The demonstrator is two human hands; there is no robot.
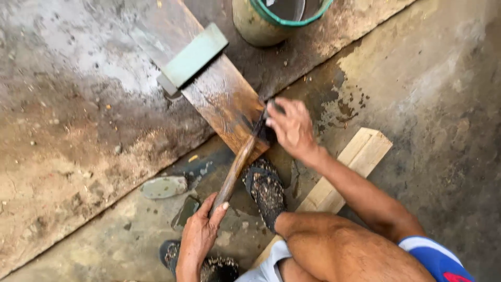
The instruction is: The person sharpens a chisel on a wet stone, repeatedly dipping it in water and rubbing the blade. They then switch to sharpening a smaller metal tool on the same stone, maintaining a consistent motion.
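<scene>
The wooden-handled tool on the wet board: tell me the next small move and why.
Probably slide the tool's head up the wet board toward the green sharpening stone. The right hand presses the head at the board's near end, the left hand holds the wooden handle, and the stone lies farther up.

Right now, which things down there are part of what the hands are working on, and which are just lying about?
In use:
- left hand gripping the wooden handle
- right hand on the dark tool head
- wet plank beneath it
- green block on the plank

Lying about:
- bucket
- pale board
- flat stone
</scene>
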